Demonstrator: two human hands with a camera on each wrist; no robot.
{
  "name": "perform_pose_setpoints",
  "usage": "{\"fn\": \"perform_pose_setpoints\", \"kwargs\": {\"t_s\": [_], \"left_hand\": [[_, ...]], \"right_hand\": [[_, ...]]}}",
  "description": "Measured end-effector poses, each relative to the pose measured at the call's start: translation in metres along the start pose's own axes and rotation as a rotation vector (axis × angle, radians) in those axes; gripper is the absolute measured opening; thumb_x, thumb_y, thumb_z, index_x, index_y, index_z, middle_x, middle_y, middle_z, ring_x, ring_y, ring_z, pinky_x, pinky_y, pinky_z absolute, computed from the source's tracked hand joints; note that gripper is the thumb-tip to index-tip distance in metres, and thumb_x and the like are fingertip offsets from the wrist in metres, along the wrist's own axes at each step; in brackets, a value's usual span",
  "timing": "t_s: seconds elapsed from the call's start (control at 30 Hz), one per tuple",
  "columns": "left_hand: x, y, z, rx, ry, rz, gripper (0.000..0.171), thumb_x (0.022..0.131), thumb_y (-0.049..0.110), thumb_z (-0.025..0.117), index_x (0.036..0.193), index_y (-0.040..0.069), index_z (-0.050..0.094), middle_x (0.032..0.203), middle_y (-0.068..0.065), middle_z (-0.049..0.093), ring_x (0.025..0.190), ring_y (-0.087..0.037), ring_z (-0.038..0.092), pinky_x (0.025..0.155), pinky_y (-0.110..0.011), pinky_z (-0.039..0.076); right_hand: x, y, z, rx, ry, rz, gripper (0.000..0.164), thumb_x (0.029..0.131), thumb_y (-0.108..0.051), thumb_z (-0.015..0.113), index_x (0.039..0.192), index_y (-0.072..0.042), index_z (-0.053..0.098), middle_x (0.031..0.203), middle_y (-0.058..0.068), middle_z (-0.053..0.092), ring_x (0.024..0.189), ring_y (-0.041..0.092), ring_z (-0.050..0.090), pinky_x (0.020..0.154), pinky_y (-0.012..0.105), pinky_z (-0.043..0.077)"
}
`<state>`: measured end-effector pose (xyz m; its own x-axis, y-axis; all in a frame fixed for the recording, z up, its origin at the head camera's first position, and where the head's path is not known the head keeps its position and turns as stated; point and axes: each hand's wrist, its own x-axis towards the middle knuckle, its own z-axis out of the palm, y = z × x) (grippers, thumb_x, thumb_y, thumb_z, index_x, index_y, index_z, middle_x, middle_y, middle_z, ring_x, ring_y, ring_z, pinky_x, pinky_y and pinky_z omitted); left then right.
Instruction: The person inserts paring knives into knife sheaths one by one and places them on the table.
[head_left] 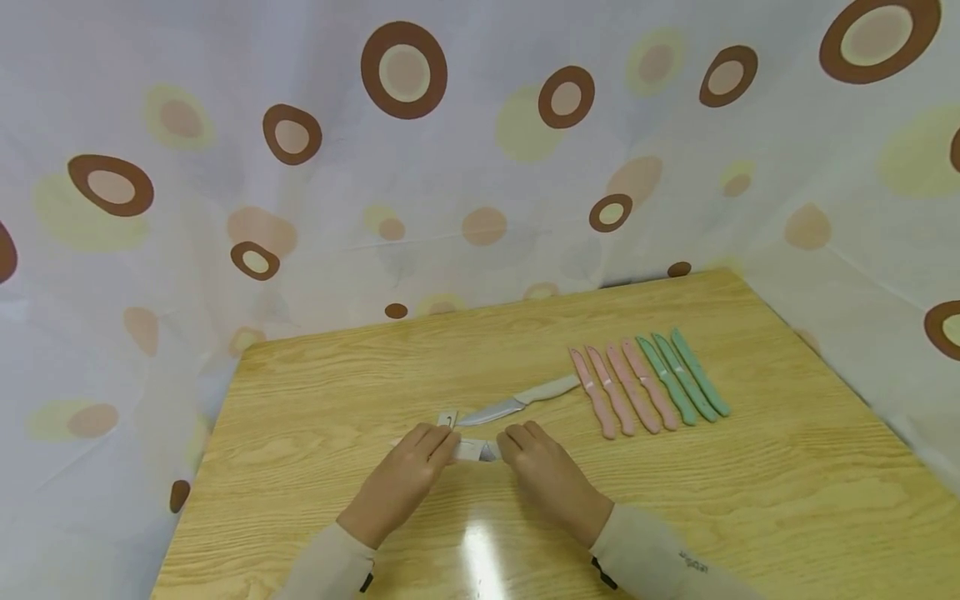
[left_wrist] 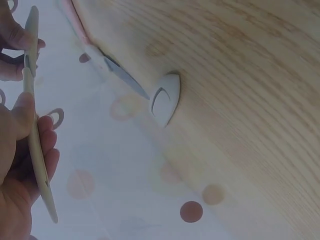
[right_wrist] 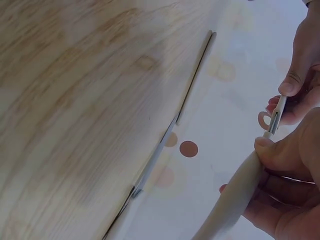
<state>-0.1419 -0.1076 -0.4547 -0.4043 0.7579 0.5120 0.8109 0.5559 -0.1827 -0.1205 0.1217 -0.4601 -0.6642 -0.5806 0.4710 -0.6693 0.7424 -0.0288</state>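
Note:
My left hand (head_left: 411, 467) grips a pale blade sheath (left_wrist: 37, 155) between thumb and fingers. My right hand (head_left: 543, 471) holds the cream handle (right_wrist: 235, 195) of a knife. A short grey stretch of its blade (head_left: 489, 451) shows between sheath and handle; the rest of the blade is hidden. Just beyond the hands, a second cream-handled knife (head_left: 551, 389) lies on the table with its blade bare. Near that blade's tip rests another pale sheath (left_wrist: 166, 100) with a curved slot on its face, apart from both hands.
To the right, several pink knives (head_left: 615, 389) and three green knives (head_left: 682, 377) lie side by side in a slanted row. The wood-grain table (head_left: 787, 467) carries everything. A white curtain (head_left: 450, 167) with brown and yellow spots stands along its back and sides.

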Motion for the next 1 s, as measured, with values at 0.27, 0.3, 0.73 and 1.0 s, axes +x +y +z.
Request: {"fn": "perform_pose_setpoints", "kwargs": {"t_s": [0.27, 0.3, 0.73, 1.0], "left_hand": [[0.0, -0.001, 0.0, -0.018, -0.008, -0.02, 0.031, 0.084, 0.013, 0.065, 0.11, -0.004, 0.062, 0.105, -0.012, 0.062, 0.095, -0.019, 0.056, 0.086, -0.02, 0.045], [0.0, -0.002, 0.001, -0.035, -0.009, -0.026, 0.032, 0.082, 0.012, 0.067, 0.11, -0.004, 0.062, 0.105, -0.011, 0.062, 0.096, -0.019, 0.056, 0.086, -0.02, 0.045], [0.001, -0.011, 0.015, -0.307, -0.062, -0.267, 0.042, 0.086, 0.018, 0.066, 0.123, 0.001, 0.056, 0.117, -0.011, 0.057, 0.106, -0.02, 0.054, 0.088, -0.023, 0.044], [-0.024, -0.018, 0.028, -0.335, -0.208, -0.64, 0.038, 0.092, 0.018, 0.059, 0.119, -0.008, 0.055, 0.113, -0.02, 0.055, 0.1, -0.03, 0.057, 0.084, -0.034, 0.049]], "right_hand": [[0.003, 0.0, 0.0, 0.02, 0.004, 0.005, 0.03, 0.071, 0.008, 0.072, 0.099, 0.002, 0.064, 0.097, 0.012, 0.061, 0.088, 0.021, 0.057, 0.077, 0.025, 0.05], [0.002, 0.001, 0.001, 0.022, 0.002, 0.007, 0.029, 0.071, 0.007, 0.072, 0.099, 0.002, 0.065, 0.097, 0.011, 0.062, 0.087, 0.021, 0.057, 0.075, 0.024, 0.051], [-0.014, 0.028, -0.003, 0.001, -0.099, 0.111, 0.021, 0.076, -0.002, 0.071, 0.096, -0.001, 0.066, 0.096, 0.01, 0.064, 0.083, 0.022, 0.06, 0.07, 0.028, 0.053], [-0.055, 0.095, -0.027, 0.054, -0.098, 0.341, 0.016, 0.077, -0.003, 0.072, 0.089, 0.002, 0.064, 0.078, 0.006, 0.061, 0.065, 0.018, 0.056, 0.056, 0.031, 0.051]]}}
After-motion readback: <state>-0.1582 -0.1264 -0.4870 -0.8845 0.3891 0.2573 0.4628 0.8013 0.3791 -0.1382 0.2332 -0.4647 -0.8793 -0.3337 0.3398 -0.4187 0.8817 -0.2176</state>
